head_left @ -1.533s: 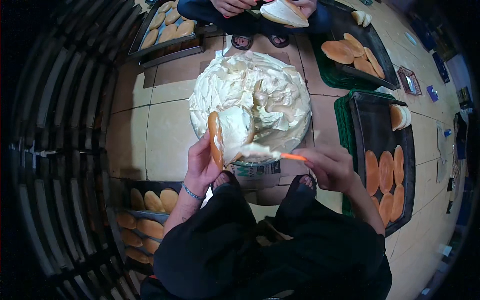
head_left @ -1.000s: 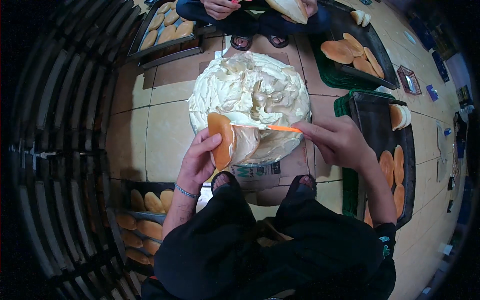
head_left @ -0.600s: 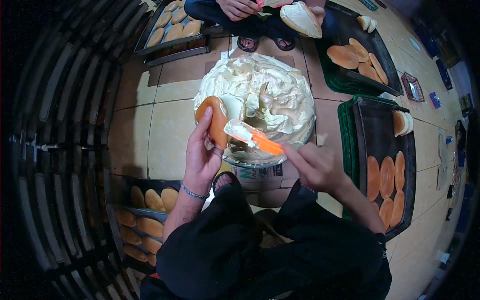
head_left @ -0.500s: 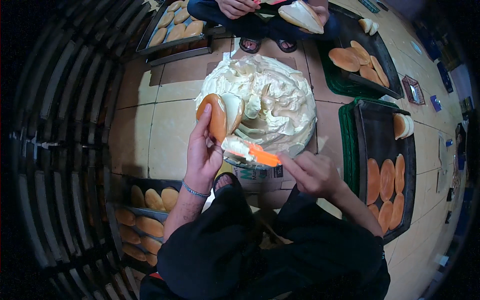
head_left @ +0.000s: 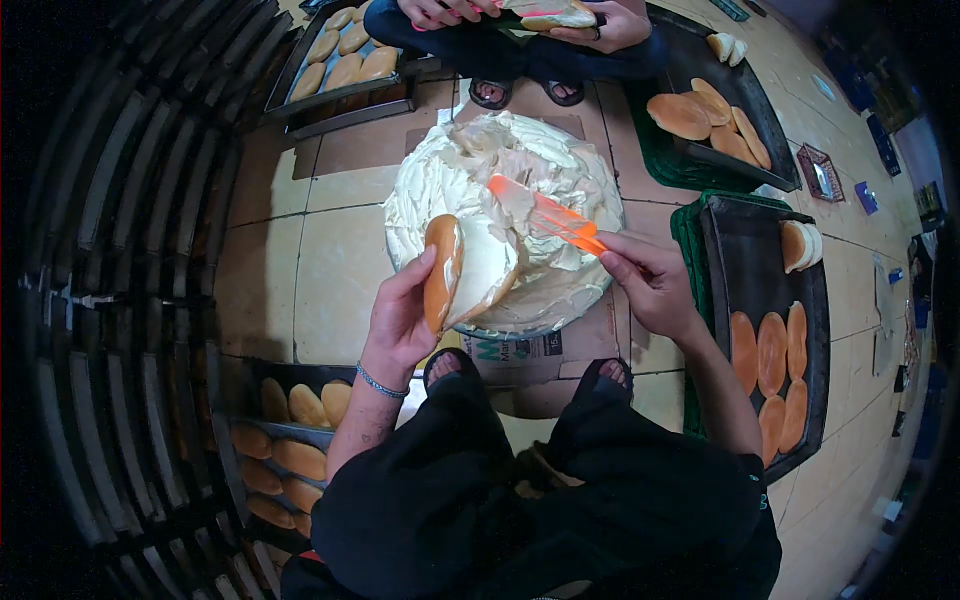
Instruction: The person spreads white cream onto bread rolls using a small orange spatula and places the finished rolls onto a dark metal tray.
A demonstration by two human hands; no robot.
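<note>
My left hand point(head_left: 400, 315) is wrapped round a golden oval bun point(head_left: 441, 275), split open with white cream spread across its inside, above the near left of a big round bowl of white cream point(head_left: 565, 160). My right hand point(head_left: 650, 280) grips an orange spatula point(head_left: 560, 220) by its handle; the blade points up and left over the cream, above and right of the bun, and is partly coated with cream.
A co-worker's hands point(head_left: 610, 25) hold a cream-filled bun beyond the bowl. Trays of buns stand at the far left point(head_left: 300, 112), far right point(head_left: 770, 175), near right point(head_left: 735, 260) and near left point(head_left: 245, 400). Slatted racks point(head_left: 120, 330) line the left side.
My right hand has moved up and right, lifting the spatula away from the bun. My left hand has lowered the bun, its creamed inside turned more upward.
</note>
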